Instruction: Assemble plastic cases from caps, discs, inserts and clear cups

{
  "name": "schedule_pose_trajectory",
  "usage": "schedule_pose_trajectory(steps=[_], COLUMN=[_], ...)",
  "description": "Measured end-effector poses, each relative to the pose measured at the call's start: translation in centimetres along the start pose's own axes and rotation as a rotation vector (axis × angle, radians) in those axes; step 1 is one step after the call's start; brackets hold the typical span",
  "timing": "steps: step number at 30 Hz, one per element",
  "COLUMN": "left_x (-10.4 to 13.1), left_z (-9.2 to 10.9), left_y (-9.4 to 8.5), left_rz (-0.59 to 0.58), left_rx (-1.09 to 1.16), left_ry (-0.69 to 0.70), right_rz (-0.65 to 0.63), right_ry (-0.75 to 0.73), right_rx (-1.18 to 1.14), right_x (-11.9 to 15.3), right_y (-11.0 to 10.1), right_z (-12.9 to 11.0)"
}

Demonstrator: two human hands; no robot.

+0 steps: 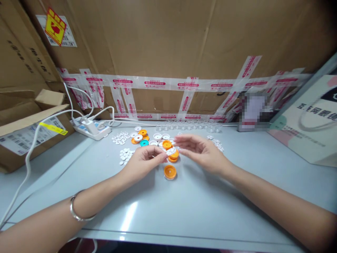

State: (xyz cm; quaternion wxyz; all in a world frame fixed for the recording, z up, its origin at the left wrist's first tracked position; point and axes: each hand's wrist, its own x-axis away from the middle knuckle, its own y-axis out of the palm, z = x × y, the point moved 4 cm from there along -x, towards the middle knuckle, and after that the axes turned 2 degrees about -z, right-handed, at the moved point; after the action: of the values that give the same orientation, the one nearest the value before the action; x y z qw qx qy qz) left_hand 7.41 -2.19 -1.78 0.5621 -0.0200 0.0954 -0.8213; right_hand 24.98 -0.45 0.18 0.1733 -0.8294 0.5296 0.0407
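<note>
Between thumb and fingers, my left hand (146, 158) pinches a small white plastic piece with holes (171, 151). My right hand (201, 151) is just to the right of that piece, thumb and fingers apart, with nothing visible in it. Below the hands, an orange round cap (170, 172) lies on the table, a clear rim showing under it. More orange caps (166, 144) sit right behind the held piece. White round caps (157, 137) and a teal cap (144, 143) lie behind my left hand.
Small white discs (125, 155) are heaped at the left; small white parts (217, 144) lie at the right. Clear cups (189, 125) line the back by a taped carton (168, 56). A power strip (92, 130) with cables stands at left, a printed bag (308, 130) at right.
</note>
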Motion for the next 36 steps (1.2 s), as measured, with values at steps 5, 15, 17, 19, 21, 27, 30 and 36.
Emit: schedule_pose_trajectory(steps=[5,15,17,19,21,27,30,36], left_x=[-0.3,-0.5,-0.5,-0.5,-0.6,-0.5,-0.5,-0.6], left_z=[-0.8,-1.1,-1.1,-1.1,-1.1,-1.0,-1.0,-1.1], left_y=[-0.7,-0.8,-0.8,-0.7,-0.7,-0.7,-0.6,-0.6], left_rz=[0.055,0.071,0.066,0.058,0.052,0.049,0.046,0.037], left_rx=[-0.079,-0.129,-0.156,-0.179,-0.19,-0.185,-0.18,-0.186], left_ry=[-0.004,0.008,0.012,0.012,0.009,-0.001,-0.003,0.002], right_rz=[0.348,0.144,0.146,0.155,0.169,0.218,0.21,0.186], right_ry=[0.051,0.138,0.128,0.121,0.118,0.146,0.153,0.168], right_rx=[0.329,0.746,0.75,0.746,0.73,0.608,0.507,0.379], right_x=[-1.7,-2.6,-2.8,-3.0,-3.1,-3.0,-2.9,-2.9], right_y=[-6.8,-7.5,-7.0,-6.8,-6.6,-7.0,-7.2,-6.7], right_z=[0.9,5.5,6.0,6.5,6.7,6.3,6.1,6.7])
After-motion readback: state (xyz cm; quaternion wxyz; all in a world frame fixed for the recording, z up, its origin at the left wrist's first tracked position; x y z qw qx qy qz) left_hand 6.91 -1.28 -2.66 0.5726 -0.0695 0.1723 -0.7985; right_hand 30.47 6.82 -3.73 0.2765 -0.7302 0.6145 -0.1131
